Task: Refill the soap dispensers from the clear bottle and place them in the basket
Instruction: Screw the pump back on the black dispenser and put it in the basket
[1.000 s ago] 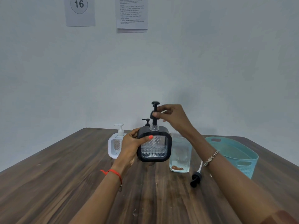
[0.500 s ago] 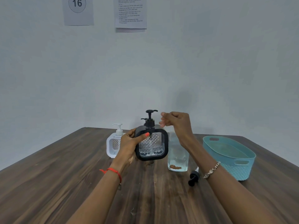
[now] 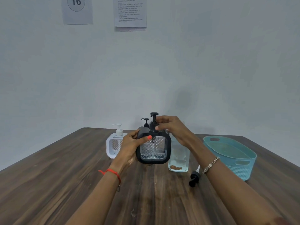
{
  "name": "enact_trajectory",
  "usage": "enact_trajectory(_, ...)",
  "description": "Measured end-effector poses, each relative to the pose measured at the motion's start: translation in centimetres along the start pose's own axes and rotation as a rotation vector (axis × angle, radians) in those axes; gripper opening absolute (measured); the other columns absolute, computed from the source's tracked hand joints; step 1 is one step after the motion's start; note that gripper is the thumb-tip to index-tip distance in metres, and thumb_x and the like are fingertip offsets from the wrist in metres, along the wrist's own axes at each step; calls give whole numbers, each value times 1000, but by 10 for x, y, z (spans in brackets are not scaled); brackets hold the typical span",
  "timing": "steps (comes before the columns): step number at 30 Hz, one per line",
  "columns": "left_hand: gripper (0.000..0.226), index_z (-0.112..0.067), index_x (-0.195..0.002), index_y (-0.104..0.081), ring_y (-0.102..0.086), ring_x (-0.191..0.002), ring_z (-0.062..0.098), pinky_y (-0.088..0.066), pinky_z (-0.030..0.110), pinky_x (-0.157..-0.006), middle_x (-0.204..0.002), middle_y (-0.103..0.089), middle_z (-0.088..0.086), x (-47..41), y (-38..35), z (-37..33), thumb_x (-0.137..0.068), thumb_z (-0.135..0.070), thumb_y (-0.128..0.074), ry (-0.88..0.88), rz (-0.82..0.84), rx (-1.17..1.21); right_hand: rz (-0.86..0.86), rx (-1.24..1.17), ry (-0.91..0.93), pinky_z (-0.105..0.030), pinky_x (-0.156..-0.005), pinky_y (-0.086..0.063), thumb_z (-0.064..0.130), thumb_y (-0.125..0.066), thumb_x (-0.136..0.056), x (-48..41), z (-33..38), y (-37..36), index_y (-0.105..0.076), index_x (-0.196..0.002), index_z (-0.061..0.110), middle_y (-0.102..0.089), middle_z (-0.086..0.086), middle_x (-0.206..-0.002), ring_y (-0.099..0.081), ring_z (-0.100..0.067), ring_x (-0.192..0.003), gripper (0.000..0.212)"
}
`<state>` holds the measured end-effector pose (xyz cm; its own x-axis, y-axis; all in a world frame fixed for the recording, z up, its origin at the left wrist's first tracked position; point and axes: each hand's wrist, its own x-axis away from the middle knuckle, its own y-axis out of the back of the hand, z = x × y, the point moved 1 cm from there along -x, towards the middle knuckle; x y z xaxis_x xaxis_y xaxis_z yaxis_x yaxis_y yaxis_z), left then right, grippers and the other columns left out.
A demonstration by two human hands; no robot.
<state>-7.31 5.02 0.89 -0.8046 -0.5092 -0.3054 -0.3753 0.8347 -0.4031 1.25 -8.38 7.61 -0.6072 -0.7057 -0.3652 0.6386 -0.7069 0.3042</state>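
Left hand (image 3: pixel 129 146) grips square black-framed clear soap dispenser (image 3: pixel 153 149) above wooden counter (image 3: pixel 65 184); right hand (image 3: pixel 172 127) pinches its black pump collar (image 3: pixel 152 125).

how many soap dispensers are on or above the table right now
3: a black dispenser held in both hands, a second black dispenser mostly hidden behind it, and a white dispenser standing to its left. None in the basket.

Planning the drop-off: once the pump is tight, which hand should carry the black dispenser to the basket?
Probably the left hand: it already grips the black dispenser by its body. The right hand is at the pump, though nearer the basket.
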Motion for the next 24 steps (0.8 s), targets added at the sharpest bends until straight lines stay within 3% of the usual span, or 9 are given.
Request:
enact_trajectory(3, 29, -2, -93, -66, -70, -66, 17, -57, 25, -58, -77, -73, 7, 0, 1, -2, -66, 11, -68, 2, 27, 8, 52, -38, 9, -30, -81, -56, -5, -70, -72, -2, 0, -5, -67, -107, 2, -71, -14, -97, -69, -23, -86, 36)
enact_trajectory(6, 35, -1, -95, -65, -70, -67, 18, -58, 26, -60, -79, -73, 8, 1, 4, -2, -62, 8, -71, 2, 21, 12, -122, 29, 13, -24, -64, -57, 2, -83, -59, 0, 4, -9, -69, -95, 3, -72, -5, -81, -70, -15, -68, 38)
enact_trajectory(12, 35, -6, -90, -66, -70, -68, 19, -59, 28, -62, -80, -73, 7, 2, 4, 7, -58, 6, -75, -11, -16, 3, -257, 113, -9, -16, -55, -51, 3, -85, -57, 5, 5, -24, -67, -87, 6, -66, 1, -70, -64, -9, -60, 35)
enact_trajectory(16, 34, -7, -90, -67, -70, -69, 16, -57, 25, -60, -82, -72, 5, 4, -3, 9, -63, 10, -75, -84, -67, -76, -426, 169, 25, -24, -62, -55, 6, -84, -57, 5, -2, -33, -70, -88, 4, -70, -12, -77, -67, -21, -67, 34)
enact_trajectory(20, 46, -10, -97, -65, -68, -83, 20, -56, 31, -75, -93, -70, 6, 3, -16, 11, -57, 3, -82, -159, -106, -255, -662, 223, 63, -44, -79, -53, 14, -77, -59, 0, -13, -46, -71, -79, 11, -70, -7, -80, -63, -30, -86, 21)
enact_trajectory(22, 45, -12, -95, -66, -68, -86, 23, -55, 32, -75, -95, -71, 9, 3, -16, 11, -55, 2, -83, -155, -126, -235, -634, 268, 80, -42, -79, -53, 20, -81, -60, 1, -11, -43, -72, -81, 10, -70, -7, -81, -63, -28, -85, 25)
enact_trajectory(24, 46, -8, -98, -67, -69, -87, 25, -56, 33, -74, -97, -71, 11, 2, -12, 8, -56, 1, -83, -142, -120, -245, -537, 320, 93, -31, -71, -53, 25, -83, -61, 5, -8, -35, -72, -85, 9, -69, -5, -78, -63, -19, -74, 31)
